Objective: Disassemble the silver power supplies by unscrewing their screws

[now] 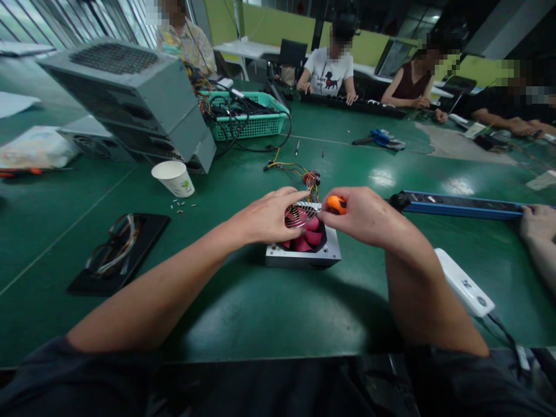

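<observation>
A small metal power supply (pixel 304 255) with a pink fan (pixel 309 236) under a wire grille (pixel 299 213) lies on the green table (pixel 260 307) in front of me. My left hand (pixel 267 217) rests on the grille with fingers stretched flat over it. My right hand (pixel 362 215) is closed around a screwdriver with an orange handle (pixel 336 204), held upright over the unit's far right corner. Coloured wires (pixel 304 174) trail away from the unit's back.
A paper cup (pixel 174 177) and several loose screws (pixel 182 205) sit at left, near a black tray (pixel 117 252). Stacked grey power supplies (pixel 130 98) and a green basket (pixel 247 119) stand behind. A blue power strip (pixel 460 205), a white device (pixel 464 284) and another person's hand (pixel 538 223) are at right.
</observation>
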Tool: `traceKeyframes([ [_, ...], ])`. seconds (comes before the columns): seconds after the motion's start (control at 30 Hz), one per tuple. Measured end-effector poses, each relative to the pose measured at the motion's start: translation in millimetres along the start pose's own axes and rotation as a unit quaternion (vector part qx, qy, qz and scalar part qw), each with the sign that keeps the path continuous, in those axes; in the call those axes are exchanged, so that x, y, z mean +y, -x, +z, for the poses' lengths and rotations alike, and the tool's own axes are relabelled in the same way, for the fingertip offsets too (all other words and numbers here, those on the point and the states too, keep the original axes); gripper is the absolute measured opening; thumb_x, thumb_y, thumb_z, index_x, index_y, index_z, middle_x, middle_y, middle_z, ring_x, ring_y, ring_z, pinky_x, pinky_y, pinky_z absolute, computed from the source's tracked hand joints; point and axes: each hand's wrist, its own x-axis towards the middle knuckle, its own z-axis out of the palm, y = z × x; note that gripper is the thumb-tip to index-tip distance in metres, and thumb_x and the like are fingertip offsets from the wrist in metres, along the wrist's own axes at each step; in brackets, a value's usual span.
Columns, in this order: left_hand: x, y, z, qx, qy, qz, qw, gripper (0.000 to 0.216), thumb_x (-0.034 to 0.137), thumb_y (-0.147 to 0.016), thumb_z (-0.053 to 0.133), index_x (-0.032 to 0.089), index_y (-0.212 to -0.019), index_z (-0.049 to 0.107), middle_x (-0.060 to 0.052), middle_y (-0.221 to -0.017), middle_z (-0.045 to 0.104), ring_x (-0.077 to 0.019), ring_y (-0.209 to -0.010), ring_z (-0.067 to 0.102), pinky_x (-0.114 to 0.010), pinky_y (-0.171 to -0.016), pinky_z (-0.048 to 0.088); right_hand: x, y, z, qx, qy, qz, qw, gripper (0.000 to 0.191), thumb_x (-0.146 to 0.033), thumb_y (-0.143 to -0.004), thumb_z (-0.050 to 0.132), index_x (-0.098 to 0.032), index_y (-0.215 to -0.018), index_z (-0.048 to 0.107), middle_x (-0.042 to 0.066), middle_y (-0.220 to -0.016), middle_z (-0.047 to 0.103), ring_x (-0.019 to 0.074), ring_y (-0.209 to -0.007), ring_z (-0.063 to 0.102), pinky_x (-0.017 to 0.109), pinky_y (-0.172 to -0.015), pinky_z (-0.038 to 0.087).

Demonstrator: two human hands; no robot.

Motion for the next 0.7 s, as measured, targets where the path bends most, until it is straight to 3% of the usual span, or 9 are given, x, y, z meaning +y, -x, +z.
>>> traceKeyframes([
  [0.13,-12,-7,-1,0.055,0.075,-0.035,0.995,0.08,0.041,-0.079,0.07,0.017,-0.152,0.047,-0.013,-0.152,0.052,-0.0293,-0.138,0.051,-0.042,-0.119,0.037,-4,13,-15,0.117,-0.139,0.008,0.983,0.012,-0.032,-0.086,0.064,-0.02,-0.081,0.066,-0.001,-0.068,0.058,0.0139,-0.06,0.05,0.029,-0.057,0.039],
  [0.23,-17,-11,0,0.088,0.154,-0.059,0.982,0.079,0.038,-0.08,0.07,0.015,-0.152,0.046,-0.012,-0.152,0.053,-0.0283,-0.139,0.052,-0.04,-0.118,0.039,-12,24,-18,0.184,-0.22,-0.005,0.958,0.022,-0.041,-0.095,0.059,-0.022,-0.089,0.068,0.002,-0.078,0.065,0.0176,-0.069,0.059,0.032,-0.061,0.046],
  [0.3,-17,-12,2,0.092,0.177,-0.066,0.978,0.081,0.037,-0.079,0.071,0.015,-0.152,0.046,-0.012,-0.153,0.052,-0.0284,-0.14,0.051,-0.041,-0.118,0.039,-15,27,-16,0.176,-0.192,-0.019,0.965,0.027,-0.047,-0.096,0.059,-0.023,-0.088,0.068,0.003,-0.082,0.068,0.0189,-0.072,0.062,0.034,-0.065,0.049],
  [0.5,-15,-12,6,0.107,0.188,-0.087,0.973,0.079,0.034,-0.078,0.07,0.018,-0.152,0.047,-0.01,-0.155,0.051,-0.0289,-0.142,0.049,-0.042,-0.121,0.035,-3,18,-12,0.05,-0.178,-0.059,0.981,0.028,-0.049,-0.084,0.075,-0.023,-0.095,0.07,0.001,-0.079,0.072,0.0202,-0.07,0.067,0.033,-0.063,0.052],
  [0.7,-27,-16,12,0.134,0.291,-0.11,0.941,0.076,0.034,-0.079,0.068,0.023,-0.152,0.049,-0.005,-0.151,0.055,-0.0296,-0.137,0.054,-0.043,-0.117,0.04,-5,18,-12,0.078,-0.214,-0.043,0.973,0.028,-0.044,-0.081,0.079,-0.024,-0.097,0.068,0.003,-0.086,0.076,0.0227,-0.075,0.072,0.037,-0.068,0.058],
])
